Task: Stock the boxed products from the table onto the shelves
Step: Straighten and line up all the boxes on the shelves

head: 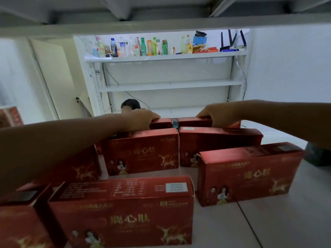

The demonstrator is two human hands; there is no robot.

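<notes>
A: Head cam. Where are the hands?
B: Both out at 12. L hand [141, 119] curls over the top edge of the L far box [162, 123]. R hand [215, 116] grips the top of the R far box [194, 120]. Both clenched on card.
A: And those two boxes?
B: Upright, side by side at the table's far edge, narrow gap betw. them. Flat rectangular shape, glossy red card.
A: Rest of the stock?
B: Same red boxes w/ gold deer print, all standing on the table [277, 221], which has a pale matte top w/ a dark seam. From frame centre: mid box [143, 153] at 6, just behind it the hands' pair; big box [250, 172] at 4; near box [121, 212] at 7, w/ a white label on top.
A: Shelves?
B: White metal rack [170, 85] at 12, past the table. Top board carries plastic bottles [139, 46] at 11 and thin black antennas [231, 40] at 1.
</notes>
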